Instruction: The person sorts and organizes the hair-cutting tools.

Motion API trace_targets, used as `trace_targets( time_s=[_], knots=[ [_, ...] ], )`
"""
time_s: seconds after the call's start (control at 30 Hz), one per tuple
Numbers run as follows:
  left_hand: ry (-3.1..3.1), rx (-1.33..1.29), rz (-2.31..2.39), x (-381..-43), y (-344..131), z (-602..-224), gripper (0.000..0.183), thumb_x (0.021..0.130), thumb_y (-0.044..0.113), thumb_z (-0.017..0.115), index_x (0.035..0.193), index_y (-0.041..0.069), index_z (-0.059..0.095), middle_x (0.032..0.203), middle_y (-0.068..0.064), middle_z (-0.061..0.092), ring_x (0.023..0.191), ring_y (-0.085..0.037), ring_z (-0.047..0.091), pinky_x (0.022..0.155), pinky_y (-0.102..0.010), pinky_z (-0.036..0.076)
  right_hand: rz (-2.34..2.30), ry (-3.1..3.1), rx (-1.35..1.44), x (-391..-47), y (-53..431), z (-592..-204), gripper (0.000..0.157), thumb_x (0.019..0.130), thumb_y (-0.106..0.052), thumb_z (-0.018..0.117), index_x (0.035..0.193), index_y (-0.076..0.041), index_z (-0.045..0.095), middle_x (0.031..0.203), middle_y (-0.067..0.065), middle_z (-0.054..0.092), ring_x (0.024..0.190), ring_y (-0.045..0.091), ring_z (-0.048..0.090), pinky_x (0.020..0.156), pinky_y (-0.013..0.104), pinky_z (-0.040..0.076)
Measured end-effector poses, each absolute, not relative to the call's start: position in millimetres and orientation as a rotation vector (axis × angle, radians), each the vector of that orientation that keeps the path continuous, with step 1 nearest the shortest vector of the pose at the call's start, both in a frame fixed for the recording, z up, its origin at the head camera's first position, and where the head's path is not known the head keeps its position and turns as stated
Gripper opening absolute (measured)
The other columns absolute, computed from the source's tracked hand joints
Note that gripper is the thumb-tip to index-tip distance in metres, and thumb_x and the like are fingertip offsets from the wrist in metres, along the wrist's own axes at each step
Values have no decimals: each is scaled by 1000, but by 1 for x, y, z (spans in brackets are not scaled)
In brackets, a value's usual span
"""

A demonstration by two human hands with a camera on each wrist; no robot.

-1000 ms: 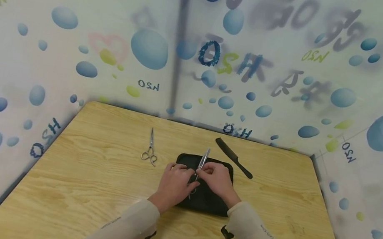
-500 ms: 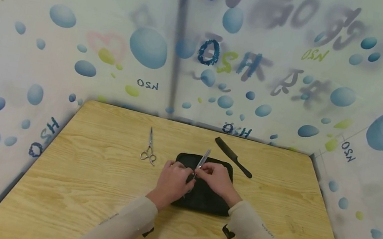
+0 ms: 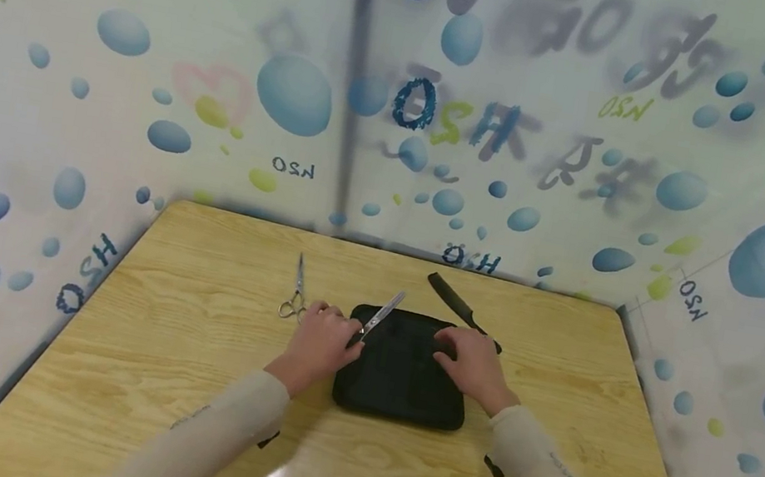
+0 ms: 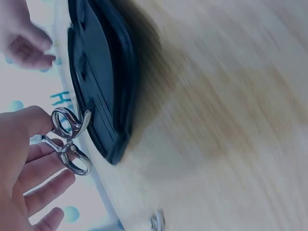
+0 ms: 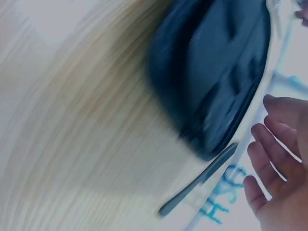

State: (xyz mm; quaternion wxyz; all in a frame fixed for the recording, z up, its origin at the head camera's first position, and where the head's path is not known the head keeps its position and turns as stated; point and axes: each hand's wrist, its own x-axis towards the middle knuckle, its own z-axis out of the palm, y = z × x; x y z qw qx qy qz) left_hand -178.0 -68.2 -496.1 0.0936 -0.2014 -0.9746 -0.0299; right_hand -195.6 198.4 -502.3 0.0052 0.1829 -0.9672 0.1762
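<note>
My left hand (image 3: 319, 344) pinches a pair of silver hairdressing scissors (image 3: 382, 314) between thumb and fingers, over the left side of a black zip case (image 3: 404, 381). Their blades point away and to the right, overlapping the case in the head view. Finger rings of these scissors (image 4: 69, 122) show plainly in the left wrist view, with the lower fingers spread. The right hand (image 3: 475, 365) hovers at the case's right edge, fingers loosely bent and holding nothing. In the right wrist view that hand (image 5: 284, 159) is apart from the case (image 5: 216, 82).
A second pair of scissors (image 3: 300, 279) lies on the wooden table (image 3: 201, 326) left of the case, its handle partly behind my left hand. A black comb (image 3: 451, 295) lies behind the case at right, its handle end partly covered by the right hand. Patterned walls enclose the table's back.
Both hands were together at the scissors over the case. The right hand has let go and moved right. The left hand has carried the scissors left, their blades turning further rightward.
</note>
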Motion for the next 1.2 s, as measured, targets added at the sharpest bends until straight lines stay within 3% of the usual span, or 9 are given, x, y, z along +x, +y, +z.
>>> trace_targets(
  time_s=[0.2, 0.53, 0.93, 1.2],
  knots=[
    [-2877, -656, 7, -185, -83, -496, 20, 86, 36, 72, 87, 16, 72, 82, 1, 74, 89, -21, 66, 92, -43, 47, 294, -3144, 580, -194, 223, -506, 53, 83, -30, 77, 129, -8, 60, 130, 15, 62, 118, 37, 58, 101, 61, 41],
    [-2882, -719, 96, -191, -101, -498, 19, 86, 33, 72, 84, 14, 69, 84, 1, 74, 89, -21, 63, 92, -44, 44, 274, -3276, 727, -190, 240, -503, 96, 73, -46, 81, 148, -3, 38, 153, 19, 39, 138, 37, 41, 109, 65, 28],
    [-2868, -777, 151, -201, -111, -504, 16, 89, 29, 70, 92, 13, 71, 90, -1, 75, 92, -22, 63, 89, -43, 44, 194, -3451, 740, -187, 245, -504, 121, 65, -56, 83, 154, -3, 22, 162, 18, 21, 148, 40, 21, 115, 66, 16],
    [-2909, -794, 240, -204, -110, -507, 13, 92, 26, 67, 100, 16, 72, 95, 1, 74, 94, -19, 60, 87, -40, 42, 159, -3436, 787, -183, 243, -511, 120, 65, -56, 84, 154, -2, 24, 162, 18, 20, 148, 39, 21, 115, 66, 15]
  ],
)
